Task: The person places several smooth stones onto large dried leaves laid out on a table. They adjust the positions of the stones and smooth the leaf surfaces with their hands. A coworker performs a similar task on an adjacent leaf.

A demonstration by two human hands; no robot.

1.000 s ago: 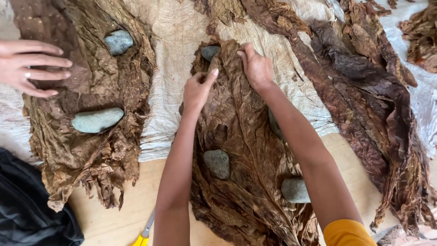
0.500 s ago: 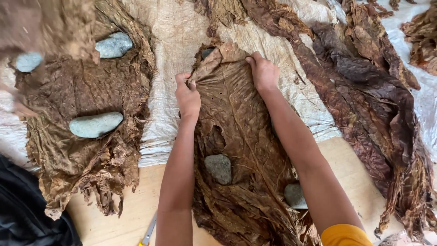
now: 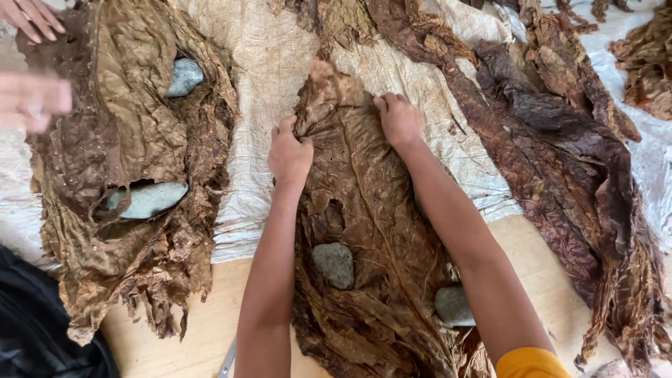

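Pale cloth (image 3: 280, 140) covers the wooden table (image 3: 203, 329), and your left hand (image 3: 289, 155) has its fingers curled, gripping the left edge of the big brown leaf (image 3: 364, 210). Your right hand (image 3: 399, 120) presses flat near its top. Two grey stones (image 3: 334, 264) sit on the leaf stack nearer you. Far left, another person's hands (image 3: 31, 98) hover blurred beside a second leaf pile (image 3: 126, 140).

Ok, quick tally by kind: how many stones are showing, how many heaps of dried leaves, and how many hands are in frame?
Grey stones: 4
Heaps of dried leaves: 4
Hands: 4, left hand, right hand, another person's two
Total: 12
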